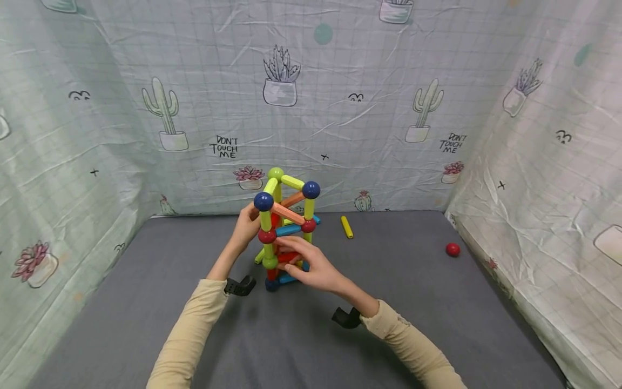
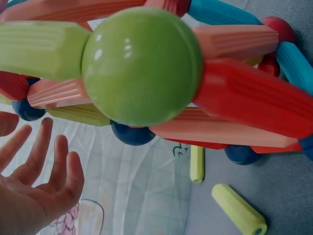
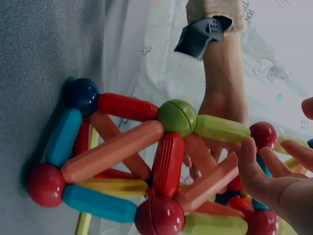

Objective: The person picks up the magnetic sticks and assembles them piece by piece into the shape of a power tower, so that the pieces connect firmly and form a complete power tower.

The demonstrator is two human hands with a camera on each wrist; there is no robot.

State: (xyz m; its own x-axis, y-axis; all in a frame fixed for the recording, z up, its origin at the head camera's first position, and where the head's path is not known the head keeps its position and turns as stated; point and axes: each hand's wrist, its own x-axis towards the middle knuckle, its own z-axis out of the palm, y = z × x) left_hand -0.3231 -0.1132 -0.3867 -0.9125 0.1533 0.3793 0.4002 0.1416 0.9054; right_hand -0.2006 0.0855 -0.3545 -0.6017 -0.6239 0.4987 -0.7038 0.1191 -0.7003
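A tower of magnetic rods and balls [image 1: 276, 263] stands upright on the grey table. Green, red, blue and orange rods join at coloured balls, with a green ball [image 2: 142, 66] large in the left wrist view. On the tower's left side is my left hand [image 1: 246, 227], its fingers spread beside the rods in the left wrist view. My right hand [image 1: 313, 265] reaches across the tower's front at mid height, fingers extended and slightly bent. Near a red ball [image 3: 263, 134] the right fingers [image 3: 252, 171] overlap the rods; contact is unclear. Neither hand grips a piece.
A loose yellow rod [image 1: 347, 227] lies right of the tower, and a red ball [image 1: 453, 249] sits farther right. Behind the tower's left side lies a yellow-green rod [image 2: 238, 209], with another rod [image 2: 196, 164] nearby. A patterned curtain [image 1: 311, 119] hangs along the table's back.
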